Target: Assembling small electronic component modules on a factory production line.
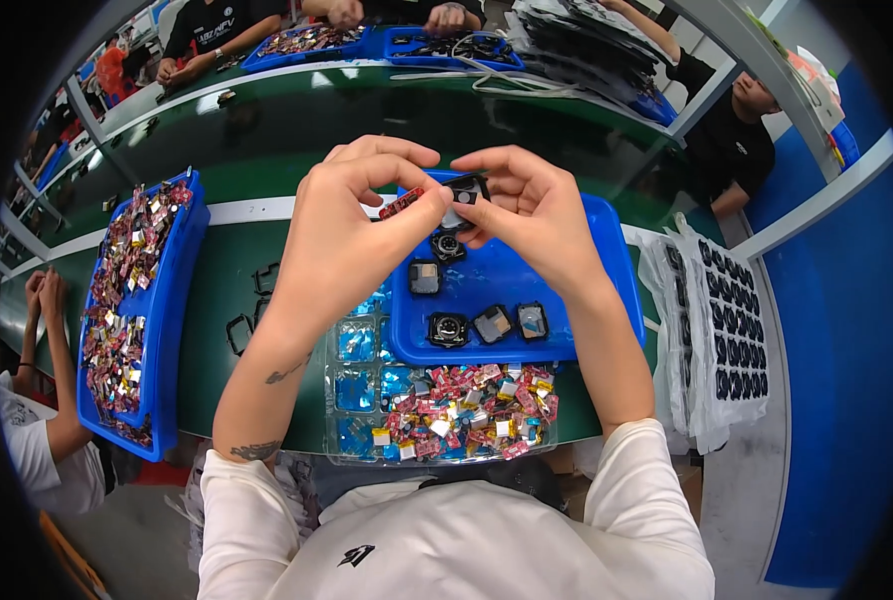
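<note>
Casing (478, 186) of black, squarish plastic was pinched in the right hand (538, 205) above a shallow blue plastic tray (536, 280); the left hand (361, 195) grasped a small red circuit board (400, 205) just beside it; other black casings (449, 329) lay in that tray; nearer the body, a clear compartmented plastic tray (377, 400) bore heaped red-and-white boards (476, 410).

I see white lettering (214, 33) on a black shirt (188, 40), upper left, and a black emblem (357, 555) on a white shirt (486, 550), bottom centre.
</note>
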